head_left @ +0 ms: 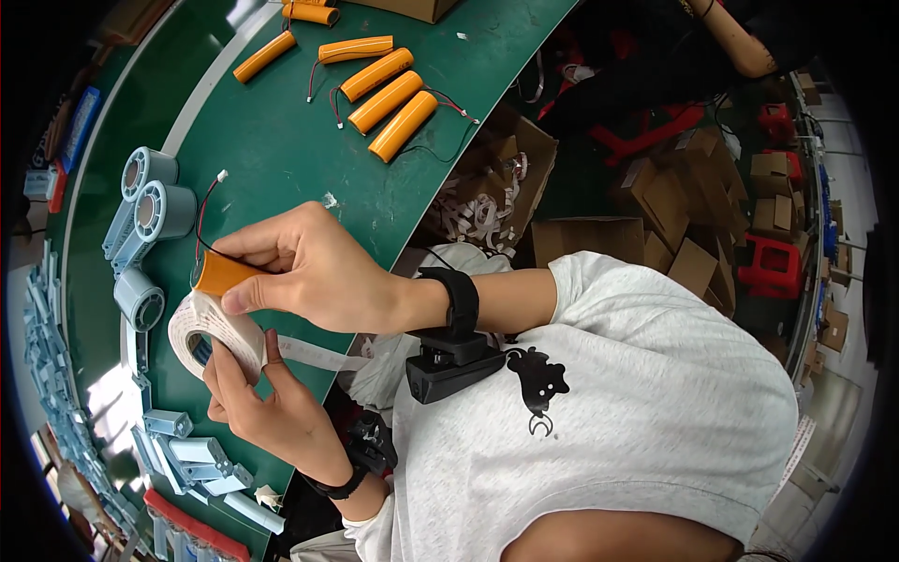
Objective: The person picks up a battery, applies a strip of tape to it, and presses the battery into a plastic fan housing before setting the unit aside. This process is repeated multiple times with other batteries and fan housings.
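Observation:
My right hand (337, 276) pinches an orange cylindrical battery pack (225, 273) between thumb and fingers. From its end, thin red and black wires rise to a small white connector (222, 175). Just below, my left hand (267, 417) grips a roll of white adhesive tape (229, 326), with some fingers in its core and the thumb at its side. The battery's lower edge overlaps the top of the roll; whether they touch, I cannot tell. A loose strip of tape (318, 355) trails from the roll toward my shirt.
Several orange battery packs (386, 103) lie on the green table (272, 140) farther away. Light-blue plastic housings (164, 211) sit left of my hands, with more pieces (197, 454) nearer. Beside the table stand a carton of white strips (487, 197) and a red stool (773, 267). Another person's arm (735, 37) shows upper right.

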Tool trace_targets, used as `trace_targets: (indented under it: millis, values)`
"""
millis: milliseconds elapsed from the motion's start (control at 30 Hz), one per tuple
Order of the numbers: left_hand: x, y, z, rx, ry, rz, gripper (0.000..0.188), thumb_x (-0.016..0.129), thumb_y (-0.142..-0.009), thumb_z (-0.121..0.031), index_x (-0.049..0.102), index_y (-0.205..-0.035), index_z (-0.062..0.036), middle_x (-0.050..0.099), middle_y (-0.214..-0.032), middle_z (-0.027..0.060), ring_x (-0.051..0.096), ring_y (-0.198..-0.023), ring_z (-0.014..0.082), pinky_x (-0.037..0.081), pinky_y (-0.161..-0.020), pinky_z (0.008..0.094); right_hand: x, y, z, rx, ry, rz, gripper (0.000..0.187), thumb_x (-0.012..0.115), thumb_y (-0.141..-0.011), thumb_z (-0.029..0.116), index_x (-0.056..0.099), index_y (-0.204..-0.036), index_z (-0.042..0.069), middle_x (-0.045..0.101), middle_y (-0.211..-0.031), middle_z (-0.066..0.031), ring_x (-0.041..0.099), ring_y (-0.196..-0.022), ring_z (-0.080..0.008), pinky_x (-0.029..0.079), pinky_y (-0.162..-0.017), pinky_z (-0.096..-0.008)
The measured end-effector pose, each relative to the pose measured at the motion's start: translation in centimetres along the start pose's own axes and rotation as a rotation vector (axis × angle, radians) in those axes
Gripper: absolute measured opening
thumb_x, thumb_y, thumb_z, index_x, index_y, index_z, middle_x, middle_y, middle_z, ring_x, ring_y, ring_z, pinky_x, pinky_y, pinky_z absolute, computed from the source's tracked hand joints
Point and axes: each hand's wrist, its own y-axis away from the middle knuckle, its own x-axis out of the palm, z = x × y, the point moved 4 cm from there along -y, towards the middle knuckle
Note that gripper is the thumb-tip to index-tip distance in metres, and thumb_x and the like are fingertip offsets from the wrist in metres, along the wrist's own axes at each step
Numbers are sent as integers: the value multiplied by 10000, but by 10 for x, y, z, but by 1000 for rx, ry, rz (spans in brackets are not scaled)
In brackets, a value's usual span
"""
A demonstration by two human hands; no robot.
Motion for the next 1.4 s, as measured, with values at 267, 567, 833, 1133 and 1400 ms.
trace_targets:
  millis: [267, 567, 833, 1133, 1400]
  values:
    - [5, 11, 37, -424, 141, 21, 369, 663, -765, -79, 546, -1091, 51, 617, -951, 123, 502, -780, 210, 359, -689, 297, -27, -18, 14, 37, -461, -255, 400, 638, -795, 47, 505, -1146, -89, 631, -964, -151, 615, -888, -181, 488, -804, -262]
    - [17, 12, 21, 43, -76, -92, 339, 635, -762, -41, 542, -1068, 69, 612, -897, 132, 539, -795, 217, 339, -732, 311, -13, -11, 17, -67, 485, 144, 308, 661, -744, 98, 595, -995, -67, 645, -850, -178, 642, -787, -232, 494, -691, -295]
    - [15, 10, 23, 124, -41, 47, 362, 641, -737, -24, 538, -1069, 78, 611, -911, 119, 539, -818, 218, 313, -757, 305, -1, -15, 6, -118, 808, 312, 318, 694, -675, 84, 629, -954, -53, 637, -833, -208, 639, -725, -234, 489, -657, -295]
    - [20, 25, 58, -405, 398, -35, 315, 649, -768, -72, 562, -1038, 65, 618, -975, 124, 541, -804, 217, 337, -782, 330, -31, -31, 33, -100, 59, -84, 286, 638, -769, 15, 581, -1030, -88, 647, -911, -121, 610, -788, -140, 487, -695, -257]
    - [13, 16, 31, 191, -110, -158, 296, 562, -754, 21, 569, -1049, 47, 608, -1010, 164, 543, -953, 263, 317, -784, 367, 0, -6, 9, 17, 539, 186, 382, 723, -682, 125, 523, -944, -69, 612, -824, -148, 609, -740, -222, 474, -707, -295]
